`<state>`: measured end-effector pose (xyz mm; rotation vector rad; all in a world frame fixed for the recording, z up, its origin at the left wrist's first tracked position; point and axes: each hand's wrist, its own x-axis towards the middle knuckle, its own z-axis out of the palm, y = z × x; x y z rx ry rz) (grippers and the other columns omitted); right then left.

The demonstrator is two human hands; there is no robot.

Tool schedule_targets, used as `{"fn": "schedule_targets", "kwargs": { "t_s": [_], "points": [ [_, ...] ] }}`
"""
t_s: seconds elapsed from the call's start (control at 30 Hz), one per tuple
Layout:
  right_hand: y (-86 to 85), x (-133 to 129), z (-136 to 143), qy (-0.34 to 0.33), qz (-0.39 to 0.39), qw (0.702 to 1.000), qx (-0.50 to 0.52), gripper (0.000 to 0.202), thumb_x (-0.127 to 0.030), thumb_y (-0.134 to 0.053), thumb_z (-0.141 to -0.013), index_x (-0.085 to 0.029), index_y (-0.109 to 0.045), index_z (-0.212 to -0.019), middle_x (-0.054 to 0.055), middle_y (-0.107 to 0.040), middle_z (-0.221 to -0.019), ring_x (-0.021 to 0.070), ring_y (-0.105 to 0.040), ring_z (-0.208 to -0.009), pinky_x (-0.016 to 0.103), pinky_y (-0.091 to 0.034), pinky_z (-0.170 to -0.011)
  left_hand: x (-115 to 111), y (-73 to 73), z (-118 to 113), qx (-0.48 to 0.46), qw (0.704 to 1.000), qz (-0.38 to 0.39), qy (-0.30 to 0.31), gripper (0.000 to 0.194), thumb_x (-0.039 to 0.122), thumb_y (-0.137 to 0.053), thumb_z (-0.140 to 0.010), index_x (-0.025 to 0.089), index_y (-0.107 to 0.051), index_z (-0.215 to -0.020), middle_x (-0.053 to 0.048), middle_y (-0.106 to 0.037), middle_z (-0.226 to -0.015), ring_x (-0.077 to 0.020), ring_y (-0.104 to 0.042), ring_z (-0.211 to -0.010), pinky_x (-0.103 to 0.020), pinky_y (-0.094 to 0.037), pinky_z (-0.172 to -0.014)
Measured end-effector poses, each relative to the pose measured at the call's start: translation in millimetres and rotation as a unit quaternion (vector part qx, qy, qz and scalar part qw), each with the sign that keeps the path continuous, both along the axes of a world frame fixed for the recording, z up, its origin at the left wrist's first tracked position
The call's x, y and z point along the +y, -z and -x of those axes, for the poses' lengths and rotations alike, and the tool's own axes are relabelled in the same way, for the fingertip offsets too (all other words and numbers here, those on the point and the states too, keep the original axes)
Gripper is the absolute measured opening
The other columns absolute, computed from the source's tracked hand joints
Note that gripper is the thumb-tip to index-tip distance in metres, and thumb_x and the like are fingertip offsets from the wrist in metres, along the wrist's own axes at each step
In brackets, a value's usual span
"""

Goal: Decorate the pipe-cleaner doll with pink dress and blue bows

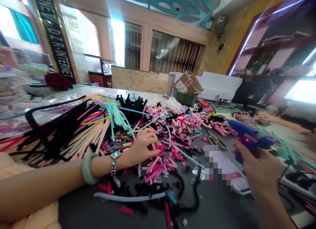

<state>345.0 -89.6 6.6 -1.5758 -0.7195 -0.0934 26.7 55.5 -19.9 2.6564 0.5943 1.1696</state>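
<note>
My right hand [263, 171] is wrapped round the handle of a blue glue gun [249, 136] with a small red light on its side. My left hand [143, 145] reaches over the pile, its fingers curled together at a short pink-red pipe cleaner piece [160, 147]; the fingertips partly hide that piece. Around it lie many cut pipe cleaner pieces [154, 171], mostly pink, with lilac and black ones. Behind the left hand is a heap of small pink doll-like figures [185, 122]. A pair of scissors [217, 140] rests between the two hands.
Long pipe cleaners in cream [90, 140], mint [118, 117] and black [61, 130] lie at left. A phone [240, 184], partly pixelated, lies beside my right hand. Farther back are a cardboard box [189, 84] on a green container [184, 98] and a dark red object [57, 81].
</note>
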Motion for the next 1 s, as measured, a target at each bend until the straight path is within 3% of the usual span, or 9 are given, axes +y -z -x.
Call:
{"fn": "schedule_targets", "kwargs": {
  "t_s": [0.1, 0.27, 0.43, 0.67, 0.9, 1.0],
  "points": [
    [-2.4, 1, 11, -0.034, 0.002, 0.998, 0.058, 0.035, -0.043, -0.077, -0.059, -0.014, -0.069, -0.077, 0.004, -0.066, -0.064, 0.0164, -0.06, -0.057, 0.027, -0.05, -0.052, 2, 1.4, 0, -0.002, 1.0, 0.003, 0.001, 0.009, 0.027, -0.07, -0.076, 0.021, -0.064, -0.075, -0.001, -0.064, -0.081, -0.0216, -0.052, -0.098, -0.039, -0.036, -0.091],
    [1.1, 0, 44, -0.217, -0.022, 0.955, 0.199, 0.032, -0.036, -0.083, -0.052, -0.014, -0.069, -0.071, 0.0, -0.064, -0.056, 0.0084, -0.054, -0.051, 0.016, -0.043, -0.047, 5, 5.7, -1, -0.016, 1.0, -0.022, -0.011, 0.008, 0.026, -0.071, -0.074, 0.021, -0.065, -0.074, -0.001, -0.065, -0.08, -0.0217, -0.052, -0.099, -0.039, -0.035, -0.09],
    [10.8, -5, 72, -0.297, 0.09, 0.929, 0.2, 0.033, -0.038, -0.082, -0.058, -0.014, -0.07, -0.076, -0.001, -0.059, -0.049, 0.0091, -0.05, -0.048, 0.018, -0.04, -0.045, 4, 7.4, -4, -0.007, 0.999, -0.035, -0.008, 0.005, 0.026, -0.067, -0.078, 0.021, -0.067, -0.077, -0.001, -0.066, -0.082, -0.0215, -0.052, -0.1, -0.04, -0.034, -0.091],
    [11.3, -10, 82, -0.248, 0.133, 0.949, 0.139, 0.033, -0.035, -0.082, -0.055, -0.015, -0.073, -0.079, 0.0, -0.063, -0.055, 0.0105, -0.048, -0.045, 0.023, -0.038, -0.043, -1, 6.7, -2, -0.012, 0.999, -0.042, 0.009, 0.01, 0.03, -0.069, -0.077, 0.021, -0.066, -0.075, -0.002, -0.065, -0.082, -0.0218, -0.052, -0.1, -0.04, -0.034, -0.092],
    [12.6, -16, 89, -0.247, 0.218, 0.944, 0.028, 0.024, -0.04, -0.078, -0.058, -0.018, -0.068, -0.061, -0.002, -0.053, -0.046, 0.0132, -0.047, -0.045, 0.025, -0.036, -0.043, -9, 4.9, -3, -0.018, 0.999, -0.043, 0.002, 0.012, 0.032, -0.067, -0.079, 0.021, -0.065, -0.074, -0.001, -0.065, -0.082, -0.0215, -0.052, -0.1, -0.04, -0.035, -0.092],
    [13.2, -17, 88, -0.253, 0.222, 0.941, -0.012, 0.024, -0.042, -0.075, -0.062, -0.019, -0.068, -0.066, -0.002, -0.057, -0.05, 0.0145, -0.05, -0.047, 0.026, -0.039, -0.046, -10, 5.1, -3, -0.019, 0.998, -0.053, -0.007, 0.013, 0.031, -0.068, -0.078, 0.02, -0.063, -0.073, -0.001, -0.064, -0.082, -0.0218, -0.052, -0.1, -0.04, -0.036, -0.091]
  ]
}}
